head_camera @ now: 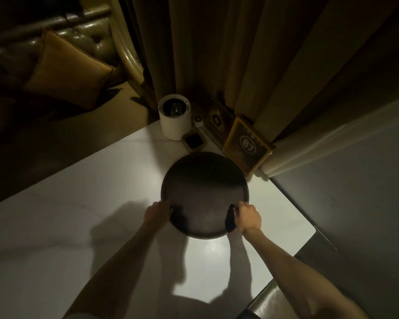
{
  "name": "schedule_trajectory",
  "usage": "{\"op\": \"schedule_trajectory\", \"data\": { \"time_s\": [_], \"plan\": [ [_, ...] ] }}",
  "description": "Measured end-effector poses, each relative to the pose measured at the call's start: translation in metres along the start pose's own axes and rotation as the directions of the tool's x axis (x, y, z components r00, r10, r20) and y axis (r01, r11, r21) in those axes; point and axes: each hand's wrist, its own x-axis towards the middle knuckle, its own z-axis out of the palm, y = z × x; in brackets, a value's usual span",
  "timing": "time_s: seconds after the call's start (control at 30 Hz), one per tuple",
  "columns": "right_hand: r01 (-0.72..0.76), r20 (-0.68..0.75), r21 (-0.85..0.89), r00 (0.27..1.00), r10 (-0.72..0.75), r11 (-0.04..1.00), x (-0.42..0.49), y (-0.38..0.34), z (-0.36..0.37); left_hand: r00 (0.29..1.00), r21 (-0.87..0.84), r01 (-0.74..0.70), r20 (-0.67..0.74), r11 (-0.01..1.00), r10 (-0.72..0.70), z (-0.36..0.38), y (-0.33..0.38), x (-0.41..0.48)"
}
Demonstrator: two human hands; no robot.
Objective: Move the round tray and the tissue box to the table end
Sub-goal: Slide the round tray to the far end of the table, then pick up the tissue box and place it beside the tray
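Observation:
A dark round tray lies on the white table, close to the table's far end. My left hand grips the tray's near-left rim and my right hand grips its near-right rim, fingers curled over the edge. The tray has nothing in it. A gold-framed box marked "B7", possibly the tissue box, stands tilted against the curtain just beyond the tray on the right.
A white cylindrical holder, a small square dark dish, a small white round item and a dark card crowd the far table end. Curtains hang behind. A padded bench with a cushion is at the left.

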Motion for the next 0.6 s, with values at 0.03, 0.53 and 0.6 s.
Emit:
{"op": "schedule_trajectory", "data": {
  "time_s": [0.03,0.53,0.6],
  "plan": [
    [0.004,-0.046,-0.002,0.999,-0.004,1.0,-0.007,-0.006,-0.005,0.998,-0.06,0.003,-0.062,0.998,-0.007,-0.006,0.002,-0.011],
    [0.503,-0.089,0.07,0.863,-0.497,0.861,-0.172,-0.163,-0.027,0.861,-0.125,0.094,-0.487,0.988,-0.144,-0.062,-0.12,-0.235],
    [0.571,-0.106,0.086,0.82,-0.562,0.817,-0.211,-0.189,-0.017,0.819,-0.186,0.093,-0.544,0.978,-0.181,-0.056,-0.159,-0.281]
  ]
}}
